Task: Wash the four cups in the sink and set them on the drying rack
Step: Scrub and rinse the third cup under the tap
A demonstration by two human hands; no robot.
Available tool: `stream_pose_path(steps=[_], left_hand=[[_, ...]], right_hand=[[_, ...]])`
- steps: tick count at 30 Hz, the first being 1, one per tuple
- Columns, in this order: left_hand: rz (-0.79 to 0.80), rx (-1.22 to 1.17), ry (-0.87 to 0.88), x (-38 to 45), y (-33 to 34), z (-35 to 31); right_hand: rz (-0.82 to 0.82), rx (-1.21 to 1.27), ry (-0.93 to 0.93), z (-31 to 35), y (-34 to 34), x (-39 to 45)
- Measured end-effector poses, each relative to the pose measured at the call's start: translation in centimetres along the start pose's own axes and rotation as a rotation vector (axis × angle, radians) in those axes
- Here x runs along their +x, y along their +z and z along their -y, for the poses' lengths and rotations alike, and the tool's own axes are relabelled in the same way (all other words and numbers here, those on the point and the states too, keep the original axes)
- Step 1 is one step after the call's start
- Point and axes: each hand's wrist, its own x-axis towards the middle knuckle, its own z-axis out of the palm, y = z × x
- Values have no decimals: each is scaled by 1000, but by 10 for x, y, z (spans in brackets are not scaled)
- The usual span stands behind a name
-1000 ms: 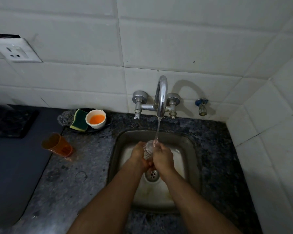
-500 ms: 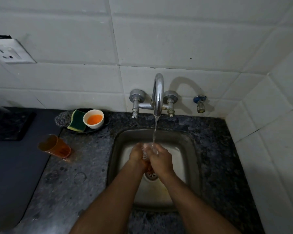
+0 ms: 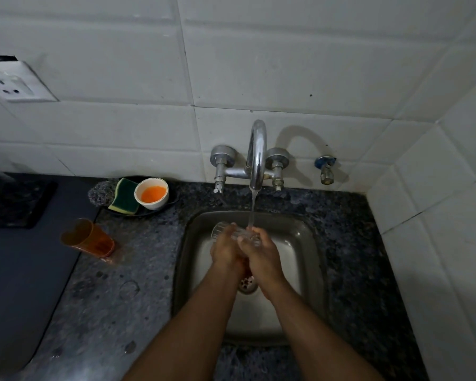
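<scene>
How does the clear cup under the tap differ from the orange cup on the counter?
The clear cup is colourless and ribbed; the orange cup is tinted amber and smooth. The clear one lies sideways over the sink, gripped by the left hand and right hand under running water; the orange one stands untouched on the counter. Both are see-through tumblers without handles.

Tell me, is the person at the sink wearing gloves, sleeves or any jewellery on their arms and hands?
No. The left hand and right hand are bare, with no gloves, and no rings show. Both forearms are uncovered as far as the picture's bottom edge: no sleeves, watch or bracelet in view.
</scene>
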Motion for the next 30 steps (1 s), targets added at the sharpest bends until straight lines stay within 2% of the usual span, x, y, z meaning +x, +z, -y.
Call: stream_pose_path(steps=[3,6,8,9,12,13,14,17,19,21,24,25,27,30], left_hand=[[12,-9,100,3,-3,-9],[1,-75,124,8,-3,-5],[32,-119,133,7,-1,0],[63,-111,132,7,-1,1],[114,-95,109,6,-4,1],[108,-104,107,8,-6,0],[106,-111,110,6,-6,-2],[34,-145,111,8,1,-6],[30,-139,96,7,5,-7],[90,-119,71,2,5,-5],[125,-119,78,0,-1,3],[122,-111,82,-1,-3,5],[97,-102,96,-2,-2,8],[-5,-84,100,-6,2,12]], right_hand=[[16,38,27,4,-1,-3],[-55,-413,-127,-2,-4,-4],[-124,-543,-229,-8,-3,-2],[-137,-481,-185,-8,-1,0],[-78,-101,170,3,4,6],[-20,-100,194,7,3,6],[26,-169,135,10,1,5],[34,-469,-233,3,-8,0],[7,-485,-349,-8,-10,-2],[-57,-374,-262,-9,-5,-5],[-126,-30,50,-6,1,-2],[-111,-14,105,-4,0,-2],[-56,-124,88,0,-7,-4],[-41,-315,-95,0,-19,-9]])
